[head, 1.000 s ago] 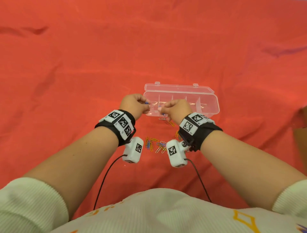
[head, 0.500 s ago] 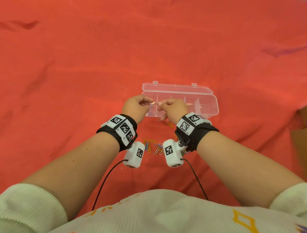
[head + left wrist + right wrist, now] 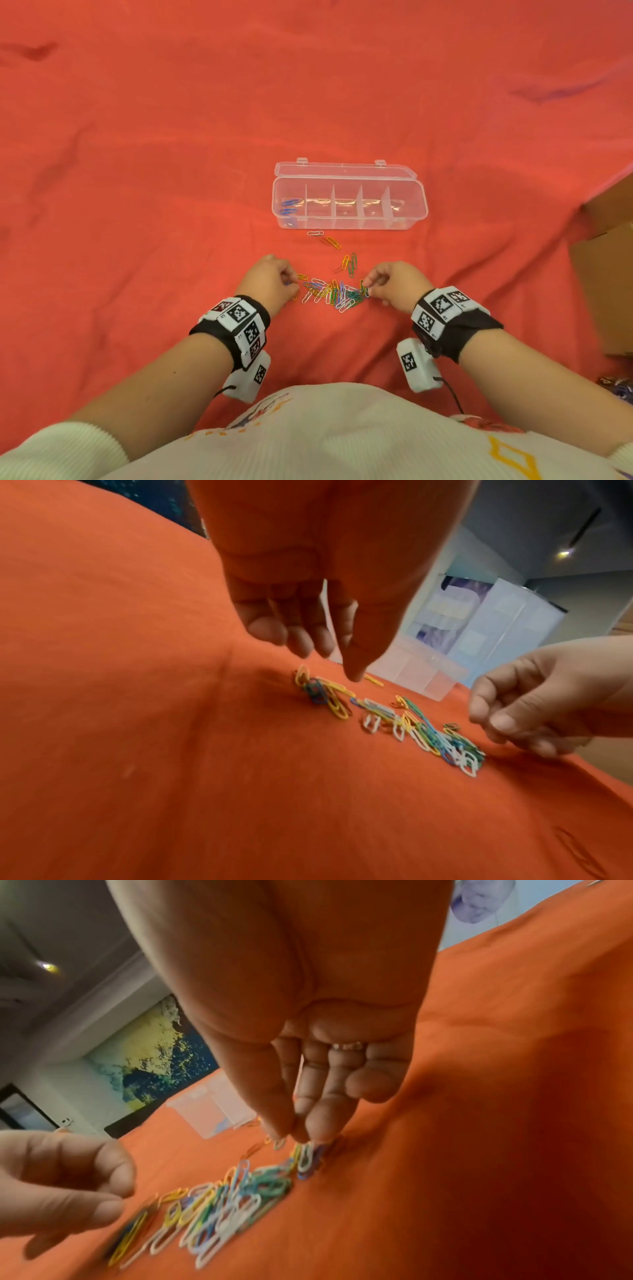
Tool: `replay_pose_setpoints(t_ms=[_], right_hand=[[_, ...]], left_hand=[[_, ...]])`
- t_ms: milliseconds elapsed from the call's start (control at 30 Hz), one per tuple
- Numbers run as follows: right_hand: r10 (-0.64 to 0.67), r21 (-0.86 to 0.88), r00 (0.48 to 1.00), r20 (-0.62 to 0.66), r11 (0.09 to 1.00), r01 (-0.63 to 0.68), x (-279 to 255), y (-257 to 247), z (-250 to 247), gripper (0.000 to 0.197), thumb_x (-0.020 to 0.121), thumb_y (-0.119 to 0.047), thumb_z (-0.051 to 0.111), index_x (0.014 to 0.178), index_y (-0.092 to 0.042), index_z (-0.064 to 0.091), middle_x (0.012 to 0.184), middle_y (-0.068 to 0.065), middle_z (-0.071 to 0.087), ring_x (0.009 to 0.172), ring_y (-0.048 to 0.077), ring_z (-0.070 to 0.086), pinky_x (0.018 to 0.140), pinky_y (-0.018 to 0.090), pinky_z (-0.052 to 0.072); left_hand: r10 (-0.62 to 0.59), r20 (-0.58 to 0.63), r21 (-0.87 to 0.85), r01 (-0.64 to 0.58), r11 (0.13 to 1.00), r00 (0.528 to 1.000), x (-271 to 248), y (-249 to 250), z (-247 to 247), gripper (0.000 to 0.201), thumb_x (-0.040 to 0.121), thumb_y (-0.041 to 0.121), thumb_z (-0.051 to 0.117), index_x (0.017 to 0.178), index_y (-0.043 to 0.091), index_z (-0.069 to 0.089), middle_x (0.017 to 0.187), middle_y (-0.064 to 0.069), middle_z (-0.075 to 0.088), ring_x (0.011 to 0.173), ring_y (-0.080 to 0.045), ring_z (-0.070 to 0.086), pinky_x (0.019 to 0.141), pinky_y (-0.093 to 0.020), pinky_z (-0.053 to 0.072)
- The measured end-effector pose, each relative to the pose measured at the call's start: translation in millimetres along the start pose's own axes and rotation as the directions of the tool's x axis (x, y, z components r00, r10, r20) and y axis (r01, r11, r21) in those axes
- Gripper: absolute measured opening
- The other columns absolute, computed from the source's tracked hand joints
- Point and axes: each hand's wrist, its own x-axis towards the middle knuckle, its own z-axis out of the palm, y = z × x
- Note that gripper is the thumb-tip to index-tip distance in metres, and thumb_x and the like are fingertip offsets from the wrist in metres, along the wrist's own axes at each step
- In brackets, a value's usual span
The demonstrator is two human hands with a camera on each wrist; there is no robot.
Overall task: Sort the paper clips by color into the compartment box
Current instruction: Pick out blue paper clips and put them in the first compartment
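At six o'clock from the compartment box [image 3: 349,202], both of the person's hands work opposite ends of the loose pile of paper clips [image 3: 334,294] on the red cloth [image 3: 171,171]. Left hand [image 3: 272,279], at the pile's nine o'clock end: fingers curled downward over a yellow-and-blue cluster [image 3: 316,691]; the left-wrist view shows the fingertips just above the clips with nothing pinched. Right hand [image 3: 394,284], at the three o'clock end: thumb and forefinger drawn together at a clip's upper end [image 3: 281,1141]; whether the clip is actually gripped cannot be told through the blur. Box: clear, lid hinged back toward twelve o'clock, five compartments in a row; only the nine o'clock compartment is filled, with blue clips [image 3: 288,206]. A few strays [image 3: 330,240] lie between pile and box. The sort is judged barely begun, and the step in hand is selection of the next clip. To do it well, each hand should isolate one clip of a single colour, since the clips overlap and may hook together; sliding a clip sideways out of the tangle before lifting it should avoid dragging neighbours. Blue goes to the started compartment; each new colour should claim its own empty one. A low release inside the walls keeps a light clip from bouncing across a divider.
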Motion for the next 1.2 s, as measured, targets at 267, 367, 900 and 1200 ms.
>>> replay_pose_setpoints(t_ms=[267, 367, 900, 1200], right_hand=[[0.158, 0.080, 0.956, -0.247, 0.987, -0.142, -4.8, 16.1, 20.8, 0.025, 0.071, -0.028, 0.077, 0.068, -0.022, 0.053, 0.059, -0.007, 0.050, 0.056, 0.017, 0.050, 0.057, 0.027, 0.041], [0.176, 0.082, 0.938, -0.298, 0.984, -0.158, -8.9, 15.1, 28.6, 0.030, 0.068, -0.029, 0.080, 0.076, -0.020, 0.052, 0.060, -0.009, 0.048, 0.062, 0.017, 0.049, 0.048, 0.020, 0.029], [0.186, 0.062, 0.960, -0.211, 0.982, -0.176, -7.8, 18.4, 27.3, 0.034, 0.077, -0.024, 0.074, 0.058, -0.021, 0.046, 0.055, -0.007, 0.045, 0.064, 0.017, 0.048, 0.048, 0.018, 0.028], [0.230, 0.069, 0.951, -0.208, 0.973, -0.220, -5.7, 26.1, 28.0, 0.035, 0.074, -0.023, 0.077, 0.060, -0.025, 0.044, 0.059, -0.004, 0.050, 0.057, 0.017, 0.050, 0.058, 0.024, 0.039]], left_hand=[[-0.261, -0.056, -0.049, 0.258, 0.965, 0.964, -11.1, -7.4, 16.6, 0.024, 0.075, 0.036, 0.069, 0.073, 0.018, 0.053, 0.070, -0.003, 0.057, 0.069, -0.025, 0.054, 0.062, -0.029, 0.038], [-0.289, -0.064, -0.089, 0.283, 0.955, 0.955, -11.1, -5.3, 20.9, 0.024, 0.074, 0.029, 0.072, 0.076, 0.017, 0.051, 0.076, -0.004, 0.056, 0.072, -0.024, 0.053, 0.064, -0.028, 0.036], [-0.180, -0.001, -0.159, 0.178, 0.971, 0.984, -15.7, -8.8, 22.4, 0.017, 0.072, 0.006, 0.062, 0.078, 0.021, 0.057, 0.067, 0.001, 0.058, 0.064, -0.021, 0.054, 0.063, -0.026, 0.040], [-0.091, -0.056, -0.153, 0.081, 0.985, 0.994, -14.6, -8.4, 11.0, 0.016, 0.075, 0.009, 0.061, 0.090, 0.013, 0.064, 0.067, 0.002, 0.057, 0.066, -0.019, 0.053, 0.064, -0.026, 0.040]])
